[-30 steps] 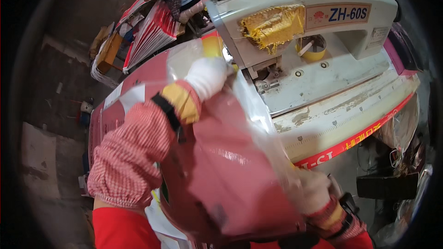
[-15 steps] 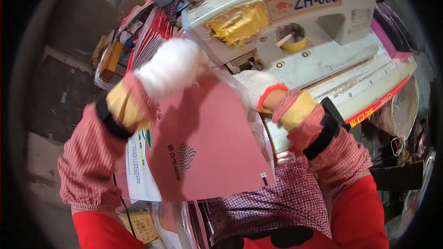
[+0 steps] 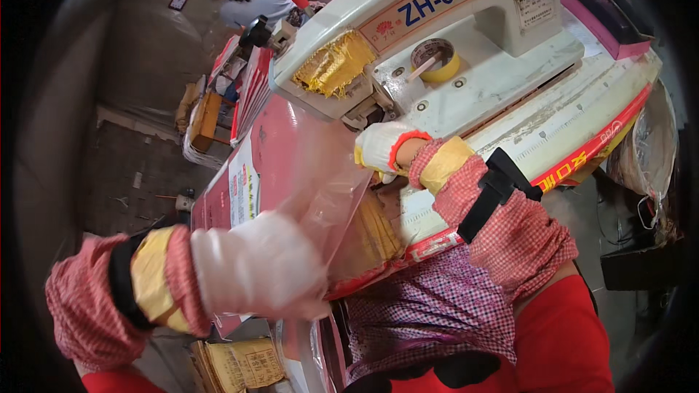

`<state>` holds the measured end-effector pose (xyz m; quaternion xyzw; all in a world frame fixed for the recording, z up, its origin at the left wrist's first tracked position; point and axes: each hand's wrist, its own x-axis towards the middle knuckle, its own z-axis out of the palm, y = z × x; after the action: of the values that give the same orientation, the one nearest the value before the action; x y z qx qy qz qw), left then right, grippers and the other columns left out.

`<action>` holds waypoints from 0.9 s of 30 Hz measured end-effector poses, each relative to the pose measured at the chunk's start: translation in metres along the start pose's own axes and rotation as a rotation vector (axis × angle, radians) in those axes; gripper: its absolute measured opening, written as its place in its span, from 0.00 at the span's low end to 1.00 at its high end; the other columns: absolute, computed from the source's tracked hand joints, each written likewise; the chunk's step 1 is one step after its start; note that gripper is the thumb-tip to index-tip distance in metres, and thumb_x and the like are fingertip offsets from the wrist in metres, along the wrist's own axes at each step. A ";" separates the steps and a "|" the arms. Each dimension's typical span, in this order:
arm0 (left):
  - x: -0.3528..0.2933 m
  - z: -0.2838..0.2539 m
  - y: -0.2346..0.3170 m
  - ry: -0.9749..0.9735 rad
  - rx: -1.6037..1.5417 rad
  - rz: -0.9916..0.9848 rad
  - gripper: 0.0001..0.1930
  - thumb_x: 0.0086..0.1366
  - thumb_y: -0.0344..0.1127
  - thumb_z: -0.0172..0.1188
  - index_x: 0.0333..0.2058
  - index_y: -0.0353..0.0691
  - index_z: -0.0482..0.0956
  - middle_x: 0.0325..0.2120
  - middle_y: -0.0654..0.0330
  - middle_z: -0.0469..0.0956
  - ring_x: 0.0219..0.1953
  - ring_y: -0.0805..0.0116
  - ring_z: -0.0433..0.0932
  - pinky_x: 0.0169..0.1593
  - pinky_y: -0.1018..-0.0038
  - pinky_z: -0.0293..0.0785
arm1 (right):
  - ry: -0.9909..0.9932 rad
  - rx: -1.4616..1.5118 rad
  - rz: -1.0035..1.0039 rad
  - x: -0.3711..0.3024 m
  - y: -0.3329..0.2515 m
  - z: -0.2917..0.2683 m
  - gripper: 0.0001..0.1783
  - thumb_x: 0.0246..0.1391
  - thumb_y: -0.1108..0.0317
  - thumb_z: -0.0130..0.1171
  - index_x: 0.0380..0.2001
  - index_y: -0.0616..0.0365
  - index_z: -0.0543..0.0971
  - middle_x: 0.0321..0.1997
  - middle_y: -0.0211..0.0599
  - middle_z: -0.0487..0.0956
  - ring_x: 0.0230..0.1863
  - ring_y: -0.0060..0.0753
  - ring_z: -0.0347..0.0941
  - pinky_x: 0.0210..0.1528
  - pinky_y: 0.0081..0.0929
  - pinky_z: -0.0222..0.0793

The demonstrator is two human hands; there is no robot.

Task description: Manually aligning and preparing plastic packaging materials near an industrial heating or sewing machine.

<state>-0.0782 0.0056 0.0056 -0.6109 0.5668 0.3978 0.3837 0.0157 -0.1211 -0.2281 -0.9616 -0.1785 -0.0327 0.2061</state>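
Note:
A pale grey sewing machine point(image 3: 502, 33) stands in front of me, with a yellow woven cloth patch point(image 3: 335, 65) on its head. A pink printed plastic bag point(image 3: 280, 135) with a clear edge lies under and left of that head. My right hand point(image 3: 389, 147), in a white glove with yellowish fingertips, is closed at the clear edge of the bag, just below the needle area. My left hand point(image 3: 262, 266), also white-gloved, is smeared by motion over the near part of the bag. Its fingers cannot be made out.
A yellow tape roll point(image 3: 435, 60) with a white stick in it sits on the machine bed. Red-and-white stacked bags point(image 3: 253, 91) are beyond the left side. A person point(image 3: 255, 0) is at the far left. A yellowish printed packet point(image 3: 244, 364) lies low near my left arm.
My left hand has swung down and toward me from near the machine head. The pink bag now lies farther left and away, uncovering brownish material near the table edge. My right hand stays near the needle area.

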 end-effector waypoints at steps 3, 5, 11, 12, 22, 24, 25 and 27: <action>-0.031 0.013 0.018 -0.228 -0.107 -0.120 0.24 0.58 0.56 0.50 0.21 0.40 0.78 0.14 0.56 0.73 0.20 0.54 0.75 0.26 0.67 0.71 | -0.015 0.052 0.125 -0.001 -0.018 -0.010 0.13 0.42 0.61 0.55 0.31 0.51 0.81 0.33 0.43 0.80 0.34 0.46 0.76 0.37 0.35 0.71; -0.036 0.017 0.011 -0.078 -0.240 -0.077 0.21 0.58 0.53 0.52 0.24 0.39 0.77 0.17 0.55 0.74 0.23 0.55 0.75 0.28 0.66 0.71 | -0.022 0.251 0.198 -0.005 -0.019 -0.016 0.13 0.43 0.61 0.55 0.31 0.53 0.81 0.33 0.44 0.80 0.34 0.46 0.76 0.37 0.37 0.71; 0.036 -0.005 -0.028 0.802 -1.275 -0.265 0.18 0.61 0.43 0.55 0.40 0.32 0.71 0.33 0.58 0.73 0.32 0.69 0.71 0.38 0.74 0.69 | -0.059 0.109 0.237 -0.004 -0.016 -0.015 0.14 0.43 0.63 0.52 0.31 0.58 0.80 0.33 0.48 0.79 0.35 0.48 0.76 0.37 0.37 0.71; 0.051 0.005 -0.039 0.757 -1.273 -0.261 0.20 0.62 0.46 0.54 0.41 0.32 0.71 0.34 0.60 0.74 0.33 0.72 0.71 0.39 0.75 0.69 | -0.035 0.185 0.248 0.003 -0.010 -0.001 0.13 0.43 0.65 0.52 0.31 0.57 0.81 0.34 0.47 0.79 0.36 0.46 0.77 0.36 0.38 0.72; -0.009 -0.005 -0.040 -0.064 -1.175 -0.193 0.12 0.59 0.41 0.58 0.30 0.37 0.75 0.22 0.69 0.72 0.27 0.81 0.68 0.32 0.80 0.66 | 0.020 0.154 0.150 -0.014 -0.018 -0.016 0.13 0.45 0.66 0.49 0.29 0.59 0.81 0.33 0.50 0.78 0.33 0.50 0.77 0.34 0.38 0.73; -0.010 0.005 -0.049 0.210 -1.106 -0.219 0.13 0.58 0.42 0.59 0.34 0.37 0.75 0.24 0.67 0.73 0.29 0.80 0.69 0.33 0.80 0.67 | 0.028 0.200 0.168 -0.016 -0.024 -0.023 0.13 0.44 0.66 0.49 0.29 0.59 0.81 0.32 0.50 0.78 0.33 0.49 0.77 0.34 0.37 0.73; -0.010 0.011 -0.051 0.470 -1.020 -0.250 0.16 0.58 0.44 0.60 0.37 0.37 0.74 0.27 0.66 0.74 0.30 0.80 0.70 0.34 0.80 0.68 | 0.039 0.256 0.187 -0.016 -0.027 -0.022 0.13 0.44 0.66 0.49 0.28 0.60 0.81 0.32 0.51 0.78 0.33 0.48 0.77 0.34 0.37 0.73; 0.012 0.015 -0.050 0.486 -1.001 -0.372 0.24 0.56 0.47 0.62 0.45 0.36 0.70 0.33 0.63 0.74 0.34 0.78 0.71 0.39 0.80 0.69 | 0.168 0.096 0.144 -0.015 -0.018 -0.009 0.13 0.43 0.66 0.50 0.27 0.60 0.81 0.31 0.51 0.78 0.32 0.47 0.77 0.34 0.37 0.73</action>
<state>-0.0290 0.0172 -0.0106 -0.8807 0.2651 0.3914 -0.0292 -0.0047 -0.1149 -0.2152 -0.9547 -0.0926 -0.0898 0.2681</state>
